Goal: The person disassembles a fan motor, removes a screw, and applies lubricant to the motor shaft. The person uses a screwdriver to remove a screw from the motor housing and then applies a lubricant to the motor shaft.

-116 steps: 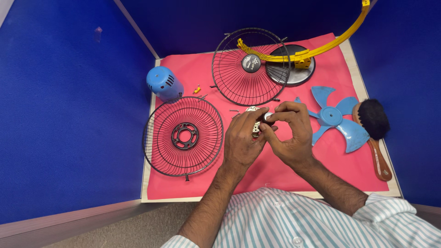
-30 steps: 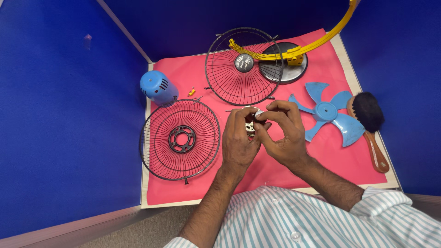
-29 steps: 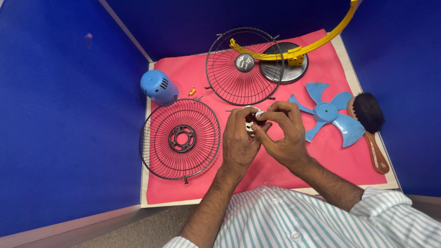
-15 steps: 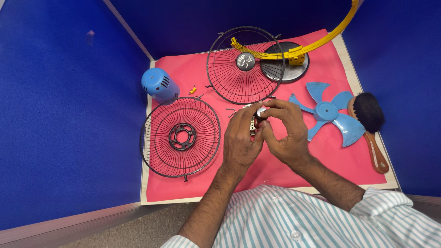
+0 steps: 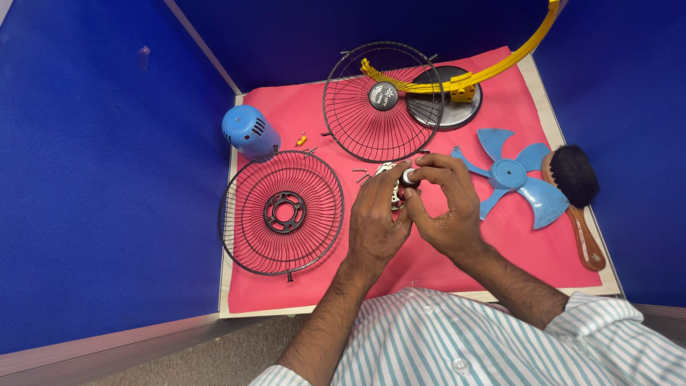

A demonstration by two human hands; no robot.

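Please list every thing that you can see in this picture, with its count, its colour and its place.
mat: 1, pink-red, covers the table top
rear grille: 1, black wire, left on the mat
front grille: 1, black wire with dark centre cap, far middle
motor cover: 1, blue, far left corner
fan blade: 1, blue, right of the hands
round base: 1, dark grey, far right, partly behind the front grille
curved stand arm: 1, yellow, over the round base
brush: 1, black bristles, brown handle, right edge
small orange piece: 1, beside the motor cover
motor part: 1, silver and black, between both hands
left hand: holds the motor part
right hand: fingers on the motor part
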